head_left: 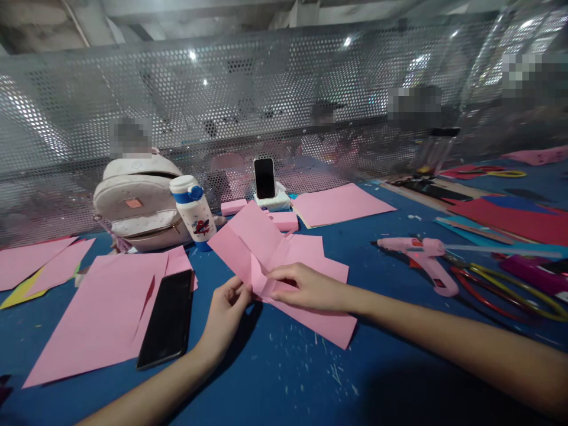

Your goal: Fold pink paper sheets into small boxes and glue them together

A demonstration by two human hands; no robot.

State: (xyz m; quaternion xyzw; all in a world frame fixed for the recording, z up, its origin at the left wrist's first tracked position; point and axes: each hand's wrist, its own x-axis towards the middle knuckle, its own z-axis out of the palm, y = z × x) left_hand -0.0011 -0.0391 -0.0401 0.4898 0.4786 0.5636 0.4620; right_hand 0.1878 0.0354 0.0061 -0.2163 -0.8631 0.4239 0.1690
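The left hand (228, 305) pinches the near-left edge of the folded pink paper piece (261, 234) between thumb and fingers. The right hand (310, 287) pinches its central fold. The paper piece is over the flat blue tabletop (284, 384), between the black rectangular smartphone (166, 319) and the pink pistol-shaped glue gun (423, 257). The white cylindrical bottle with blue trim (195, 210) stands behind it, to the left.

Pink paper (262, 236) in left grip (225, 310) and right grip (313, 287); blue tabletop (275, 381) below
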